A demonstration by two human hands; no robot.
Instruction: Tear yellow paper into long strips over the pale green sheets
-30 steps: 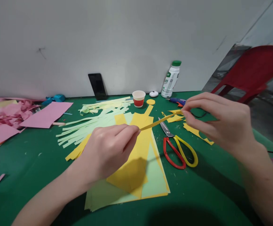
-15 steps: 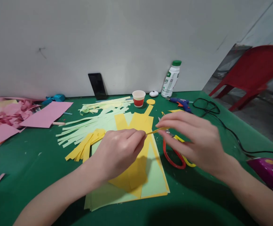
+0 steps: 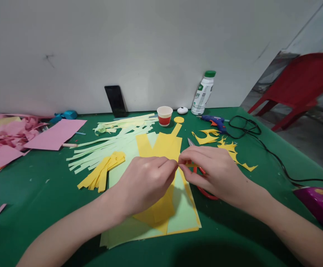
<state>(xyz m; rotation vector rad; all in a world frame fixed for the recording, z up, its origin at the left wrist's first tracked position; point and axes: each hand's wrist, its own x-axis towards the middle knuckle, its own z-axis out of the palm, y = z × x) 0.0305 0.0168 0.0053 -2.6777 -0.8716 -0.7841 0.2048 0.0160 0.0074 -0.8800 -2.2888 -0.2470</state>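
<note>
Working over a green counter (image 3: 39,200), above stacked green and yellow sheets (image 3: 185,207). Holding left hand (image 3: 150,178) and right hand (image 3: 210,165) nearly together. Hiding much of the scissors (image 3: 207,194) behind the right. Pinching, with fingers of both closed, a thin yellow strip (image 3: 192,165), mostly covered, above the sheets.

The strip (image 3: 192,165), narrow and yellow (mostly hidden by fingers), runs roughly level, pinched by left hand (image 3: 147,180) and right hand (image 3: 214,168).

Leaning phone (image 3: 115,101), bottle (image 3: 203,96) — green-capped, red chair (image 3: 310,85)
</note>
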